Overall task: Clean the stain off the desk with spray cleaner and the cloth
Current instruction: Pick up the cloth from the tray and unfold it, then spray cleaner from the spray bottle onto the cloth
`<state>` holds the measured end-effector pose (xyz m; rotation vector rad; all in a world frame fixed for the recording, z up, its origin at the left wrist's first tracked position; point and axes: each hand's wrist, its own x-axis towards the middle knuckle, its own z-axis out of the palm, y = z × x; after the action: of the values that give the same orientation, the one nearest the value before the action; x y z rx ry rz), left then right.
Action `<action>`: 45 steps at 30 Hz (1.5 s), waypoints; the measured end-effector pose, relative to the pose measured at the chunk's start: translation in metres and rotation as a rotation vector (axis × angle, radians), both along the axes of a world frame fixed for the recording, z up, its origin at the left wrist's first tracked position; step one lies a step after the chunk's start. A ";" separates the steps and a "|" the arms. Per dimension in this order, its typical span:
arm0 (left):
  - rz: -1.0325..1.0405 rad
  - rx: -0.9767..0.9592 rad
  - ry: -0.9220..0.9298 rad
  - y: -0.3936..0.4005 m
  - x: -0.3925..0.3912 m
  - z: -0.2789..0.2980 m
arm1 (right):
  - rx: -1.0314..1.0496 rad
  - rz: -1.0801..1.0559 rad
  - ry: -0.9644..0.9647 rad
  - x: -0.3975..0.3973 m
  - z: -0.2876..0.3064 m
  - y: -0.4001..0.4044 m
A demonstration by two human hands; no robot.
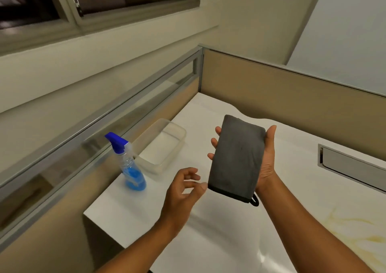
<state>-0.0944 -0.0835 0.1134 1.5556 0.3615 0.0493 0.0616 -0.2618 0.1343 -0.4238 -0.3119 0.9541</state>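
Note:
A folded grey cloth (pixel 237 157) with a black edge and a small loop is held upright above the white desk (pixel 208 231) by my right hand (pixel 268 160), thumb on its right side and fingertips around its left side. My left hand (pixel 183 191) hovers just left of the cloth's lower corner, fingers apart and curled, holding nothing. A clear spray bottle (pixel 129 164) with blue liquid and a blue trigger head stands on the desk's left part. A yellowish stain (pixel 359 229) spreads over the desk at the right.
A clear plastic container (pixel 177 135) sits behind the spray bottle near the partition. A low glass and metal partition (pixel 146 89) runs along the desk's left and a tan panel (pixel 292 97) along its back. A grey cable slot (pixel 351 168) is set in the desk at the right.

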 end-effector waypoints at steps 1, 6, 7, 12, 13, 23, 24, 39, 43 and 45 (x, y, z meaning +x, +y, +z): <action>0.127 0.095 -0.048 0.012 -0.008 -0.004 | -0.011 0.001 0.003 0.001 0.001 0.005; 0.575 0.437 -0.131 0.076 -0.030 -0.025 | -0.056 0.036 0.015 0.003 -0.001 0.033; 0.622 0.471 -0.126 0.088 -0.031 -0.026 | -0.061 0.051 0.021 0.002 -0.002 0.040; 0.540 0.495 -0.143 0.137 -0.019 -0.025 | -0.065 0.154 0.040 0.000 -0.008 0.070; 0.500 0.490 -0.140 0.144 -0.015 -0.023 | -0.065 0.175 0.043 0.000 -0.009 0.076; 0.378 0.623 -0.087 0.188 0.007 -0.014 | -0.054 0.221 0.054 0.001 -0.017 0.111; 0.354 0.616 -0.082 0.191 0.009 -0.013 | -0.061 0.216 0.054 0.001 -0.018 0.113; -0.275 0.173 0.057 0.225 0.041 0.005 | -0.071 0.201 0.096 0.001 -0.025 0.120; -0.319 0.187 0.084 0.214 0.043 0.017 | -0.019 0.227 0.075 0.002 -0.026 0.107; -0.314 0.175 0.085 0.202 0.042 0.019 | -0.007 0.214 0.065 0.002 -0.025 0.097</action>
<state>-0.0526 0.1189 0.1322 1.7760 0.1797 -0.2357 0.0632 -0.1646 0.1089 -0.3694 -0.2988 1.1761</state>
